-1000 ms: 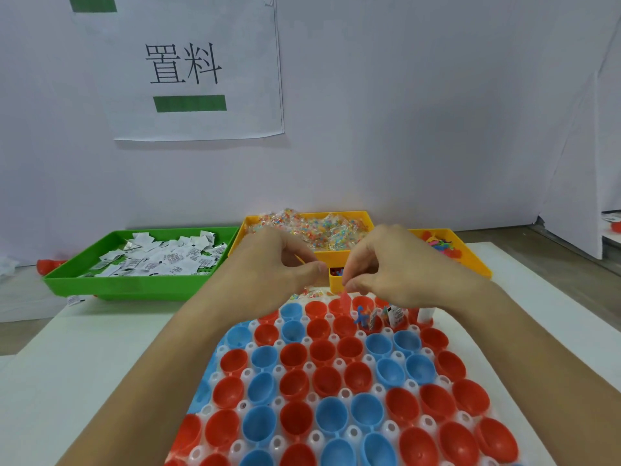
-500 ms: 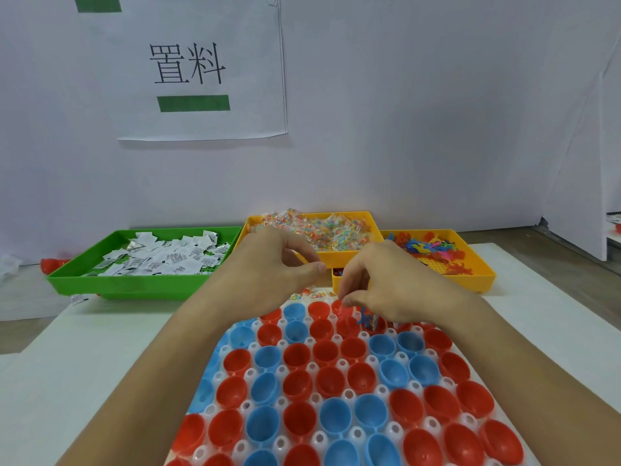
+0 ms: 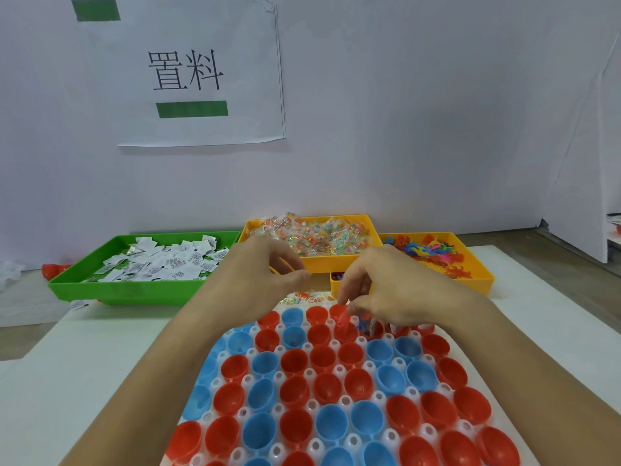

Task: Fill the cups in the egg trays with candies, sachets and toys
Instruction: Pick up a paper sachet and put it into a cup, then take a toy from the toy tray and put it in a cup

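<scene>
A white egg tray (image 3: pixel 314 403) with red cups (image 3: pixel 294 361) and blue cups (image 3: pixel 265 363) lies before me. My right hand (image 3: pixel 396 294) pinches a small red toy (image 3: pixel 342 322) at a red cup in the far row. Beside it, a blue toy (image 3: pixel 364 322) and a sachet (image 3: pixel 373 326) sit in neighbouring cups, partly hidden by my fingers. My left hand (image 3: pixel 265 280) hovers over the tray's far left edge, fingers curled, with a thin orange piece (image 3: pixel 274 270) showing between them.
Behind the egg tray stand a green tray (image 3: pixel 134 292) of white sachets (image 3: pixel 161 264), an orange tray (image 3: pixel 322 264) of wrapped candies (image 3: pixel 312 235) and an orange tray (image 3: pixel 484 274) of coloured toys (image 3: pixel 430 252). Loose candies (image 3: pixel 302 297) lie on the table. A paper sign (image 3: pixel 188 72) hangs on the wall.
My hands, first touching fingertip to fingertip, have parted. The right hand has dropped toward the far row with the red toy. The left hand has hardly moved.
</scene>
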